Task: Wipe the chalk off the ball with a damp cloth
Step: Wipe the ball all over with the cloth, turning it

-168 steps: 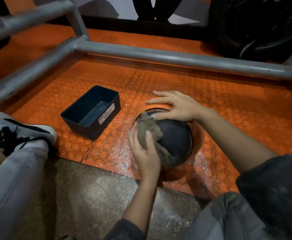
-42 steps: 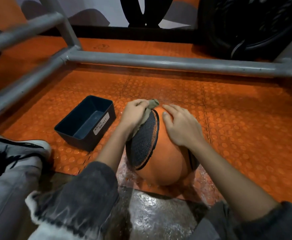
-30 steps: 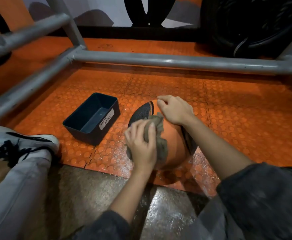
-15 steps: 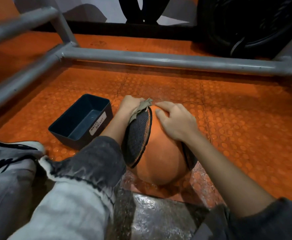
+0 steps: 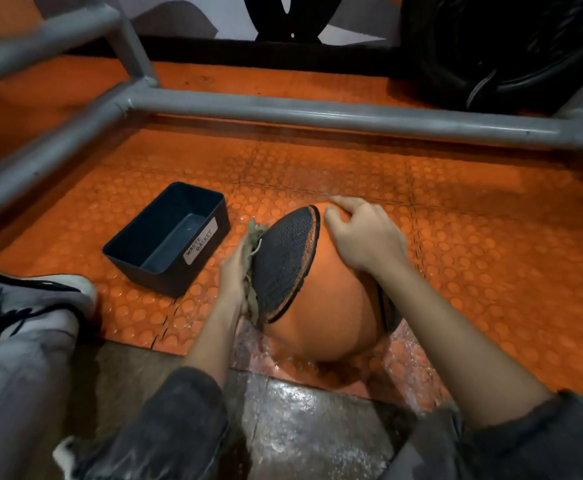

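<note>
An orange and black ball (image 5: 321, 292) sits on the orange studded mat (image 5: 491, 244) near its front edge. My left hand (image 5: 233, 275) presses a greyish damp cloth (image 5: 252, 258) against the ball's left, black panel; the cloth is bunched between palm and ball, and my fingers are mostly hidden behind it. My right hand (image 5: 362, 237) rests on the top of the ball with fingers spread over the orange panel, steadying it. White chalk dust and wet streaks lie on the mat around the ball's base.
A dark bin labelled "waste basket" (image 5: 169, 237) stands left of the ball. Grey metal pipes (image 5: 317, 116) frame the mat at the back and left. My shoe (image 5: 30, 299) rests at the left. Black tyres (image 5: 504, 46) stand behind. Wet concrete floor (image 5: 300, 420) lies in front.
My left hand has slid the cloth from the far top of the ball down along its left side. The right hand stays on top.
</note>
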Action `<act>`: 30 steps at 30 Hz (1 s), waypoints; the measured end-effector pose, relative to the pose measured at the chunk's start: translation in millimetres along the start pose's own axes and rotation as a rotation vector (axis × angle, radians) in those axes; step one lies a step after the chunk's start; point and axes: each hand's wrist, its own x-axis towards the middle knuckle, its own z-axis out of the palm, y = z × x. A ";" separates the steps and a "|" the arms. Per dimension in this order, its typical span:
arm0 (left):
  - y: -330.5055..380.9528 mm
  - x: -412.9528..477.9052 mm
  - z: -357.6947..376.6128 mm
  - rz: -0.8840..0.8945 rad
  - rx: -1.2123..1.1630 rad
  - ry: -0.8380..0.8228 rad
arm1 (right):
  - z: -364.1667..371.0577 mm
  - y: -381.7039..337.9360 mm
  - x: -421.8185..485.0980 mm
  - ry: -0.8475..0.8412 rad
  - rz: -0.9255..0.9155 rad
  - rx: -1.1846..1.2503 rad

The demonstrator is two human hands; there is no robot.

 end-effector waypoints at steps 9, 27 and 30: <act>-47.8 -95.1 36.6 0.460 -0.051 0.421 | -1.7 -4.0 -4.7 0.030 0.061 0.018; 19.6 -44.3 22.1 0.196 0.085 0.118 | -1.4 10.4 -8.2 0.079 0.017 0.082; 3.3 -65.3 28.9 0.375 0.035 0.233 | -1.9 4.8 -5.8 0.090 0.055 0.060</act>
